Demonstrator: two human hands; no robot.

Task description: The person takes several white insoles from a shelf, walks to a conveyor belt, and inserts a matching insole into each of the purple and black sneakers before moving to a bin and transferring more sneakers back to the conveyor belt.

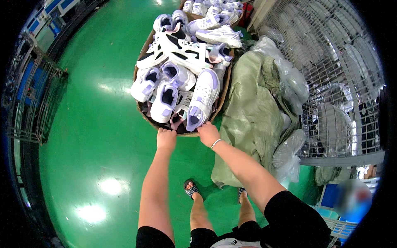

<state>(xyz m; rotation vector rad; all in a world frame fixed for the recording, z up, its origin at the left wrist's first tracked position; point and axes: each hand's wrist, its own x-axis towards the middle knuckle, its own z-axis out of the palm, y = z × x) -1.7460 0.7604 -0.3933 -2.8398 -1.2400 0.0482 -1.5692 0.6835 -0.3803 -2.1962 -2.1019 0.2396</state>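
A cardboard box (223, 100) heaped with sneakers stands in front of me on the floor. My left hand (166, 138) is closed over the near edge of the box, toward its left. Farther right on that same edge, my right hand (208, 134) grips the cardboard, a bracelet on its wrist. Just above the right hand lies a white and lavender sneaker (203, 99), sole down. Left of it is another white and lavender sneaker (164, 101). White and black sneakers (182, 51) lie across the middle of the heap. Most fingertips are hidden by the box edge.
A large olive-green woven sack (248, 111) lies close on the right, with clear plastic bags (289, 78) beside it. Beyond rises a wire mesh cage (331, 82). A second load of sneakers (213, 8) sits behind the box. On the far left stands a metal rack (35, 91).
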